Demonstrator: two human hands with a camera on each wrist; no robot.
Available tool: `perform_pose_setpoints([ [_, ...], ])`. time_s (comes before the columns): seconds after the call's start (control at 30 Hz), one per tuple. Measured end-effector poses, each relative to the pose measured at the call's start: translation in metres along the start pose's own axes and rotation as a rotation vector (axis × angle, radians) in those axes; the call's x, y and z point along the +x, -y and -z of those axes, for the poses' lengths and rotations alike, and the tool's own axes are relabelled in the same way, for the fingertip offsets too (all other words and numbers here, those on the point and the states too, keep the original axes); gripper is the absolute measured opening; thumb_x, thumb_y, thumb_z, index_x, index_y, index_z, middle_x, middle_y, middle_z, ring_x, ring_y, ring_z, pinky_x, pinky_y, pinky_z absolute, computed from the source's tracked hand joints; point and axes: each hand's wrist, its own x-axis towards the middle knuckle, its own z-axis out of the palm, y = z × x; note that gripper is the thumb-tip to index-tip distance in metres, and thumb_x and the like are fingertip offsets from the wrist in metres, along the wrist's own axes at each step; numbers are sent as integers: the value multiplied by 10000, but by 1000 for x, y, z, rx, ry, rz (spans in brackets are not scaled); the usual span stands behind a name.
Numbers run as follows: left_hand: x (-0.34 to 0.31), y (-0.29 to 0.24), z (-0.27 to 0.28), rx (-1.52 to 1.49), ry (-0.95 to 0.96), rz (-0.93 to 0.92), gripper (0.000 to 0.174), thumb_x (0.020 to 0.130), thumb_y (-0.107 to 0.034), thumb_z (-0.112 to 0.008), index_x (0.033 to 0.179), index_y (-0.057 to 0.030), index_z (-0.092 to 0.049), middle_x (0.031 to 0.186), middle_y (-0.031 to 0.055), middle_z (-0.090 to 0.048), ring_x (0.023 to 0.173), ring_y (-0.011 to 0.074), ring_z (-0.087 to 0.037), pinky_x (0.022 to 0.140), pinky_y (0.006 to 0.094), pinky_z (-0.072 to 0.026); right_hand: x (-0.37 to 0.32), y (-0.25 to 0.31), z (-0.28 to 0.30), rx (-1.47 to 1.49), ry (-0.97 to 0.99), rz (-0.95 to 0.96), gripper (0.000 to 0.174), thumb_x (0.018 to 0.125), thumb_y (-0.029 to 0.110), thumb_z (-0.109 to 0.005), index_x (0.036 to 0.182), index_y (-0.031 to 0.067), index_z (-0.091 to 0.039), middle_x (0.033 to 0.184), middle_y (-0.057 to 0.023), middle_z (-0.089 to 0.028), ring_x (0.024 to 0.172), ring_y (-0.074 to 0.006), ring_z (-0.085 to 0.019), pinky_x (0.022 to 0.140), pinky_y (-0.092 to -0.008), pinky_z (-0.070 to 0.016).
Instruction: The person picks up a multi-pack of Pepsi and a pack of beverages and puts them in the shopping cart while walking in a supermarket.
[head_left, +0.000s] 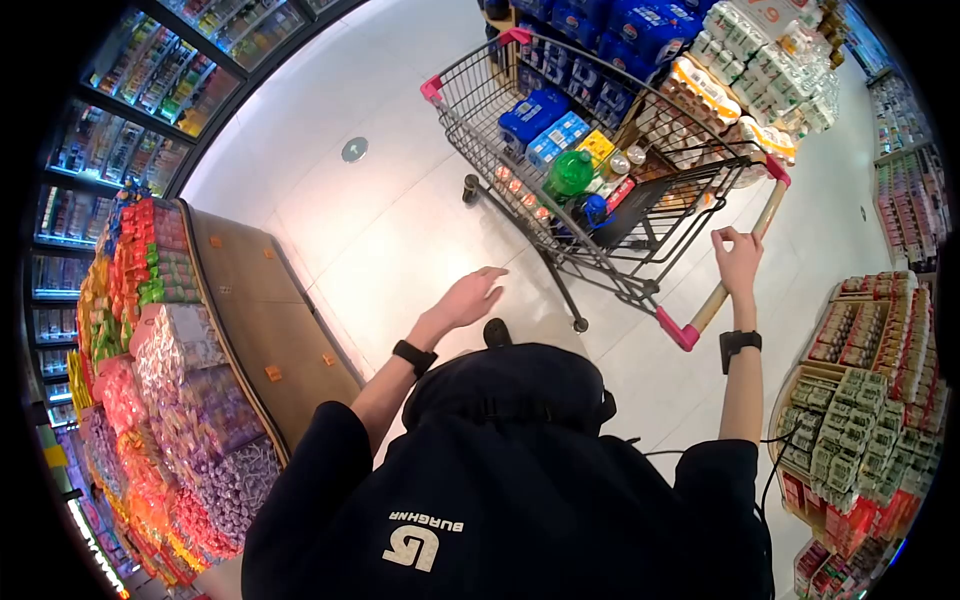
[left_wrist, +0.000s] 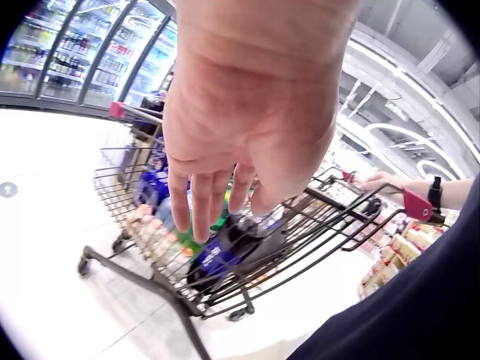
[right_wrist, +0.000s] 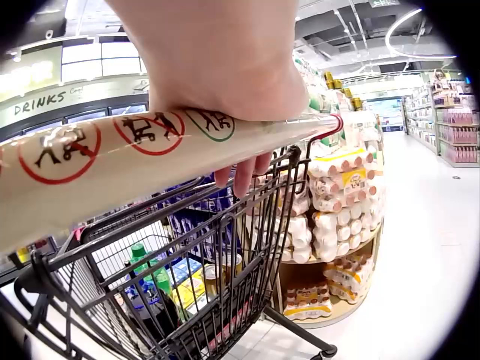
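A wire shopping cart (head_left: 635, 212) with pink corner pieces stands ahead and to the right. My right hand (head_left: 739, 262) holds its pale handle (head_left: 707, 308), which carries printed red and green sign circles in the right wrist view. There the heel of the hand lies on top of the bar, and fingertips (right_wrist: 242, 180) show below it. My left hand (head_left: 465, 300) hangs in the air left of the cart, holding nothing, fingers extended. Inside the cart are a green bottle (head_left: 570, 173), a blue-wrapped pack (head_left: 533, 113), a light blue carton (head_left: 557, 139) and a yellow pack (head_left: 596, 149).
A wooden display stand (head_left: 250, 290) heaped with colourful bagged goods is on the left. Stacked packs of drinks (head_left: 705, 90) stand beyond the cart. Shelves of canned goods (head_left: 845, 430) are at right. Glass-door coolers (head_left: 160, 80) line the far left; pale floor (head_left: 370, 220) lies between.
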Motion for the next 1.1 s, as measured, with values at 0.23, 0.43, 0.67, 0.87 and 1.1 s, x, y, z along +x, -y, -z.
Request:
perform_pose_setpoints([
  [0.23, 96, -158, -44, -15, -143, -378, 409, 957, -269, -580, 1287, -40, -504, 1329, 176, -526, 1236, 364, -481, 1067, 444, -370, -2, 10, 5, 52, -63, 7, 179, 858, 267, -668, 800, 105, -715, 757, -43, -683, 889, -246, -617, 1077, -441, -322],
  [0.43, 120, -246, -99, 165, -84, -194, 992, 775, -643, -667, 1410, 53, -357, 1408, 265, -438, 1306, 394, -431, 1098, 463, -330, -6, 18, 12, 199, -108, 63, 259, 873, 296, -632, 761, 76, -712, 758, -68, -695, 861, -260, -615, 1081, -451, -290],
  [0.67, 140, -273, -134, 390, -138, 98, 1019, 689, -624, -738, 1399, 24, -399, 1432, 244, -433, 1305, 373, -455, 1061, 469, -390, -2, 5, 9, 287, 47, 191, 320, 891, 324, -594, 708, 87, -706, 656, -104, -671, 712, -271, -638, 989, -419, -368],
  [0.87, 136, -272, -139, 329, -260, 94, 945, 641, -523, -786, 1374, -38, -440, 1369, 195, -499, 1238, 350, -509, 1049, 433, -408, 1, -3, 17, 262, 240, 348, 398, 922, 360, -547, 683, 96, -726, 606, -132, -654, 608, -311, -638, 817, -414, -424],
  [1.1, 131, -281, -133, 327, -231, 193, 930, 637, -505, -768, 1379, -46, -445, 1337, 169, -522, 1225, 322, -515, 1038, 413, -428, -2, 0, 22, 250, 243, 466, 439, 953, 374, -497, 728, 93, -748, 619, -152, -656, 632, -331, -653, 747, -435, -465],
])
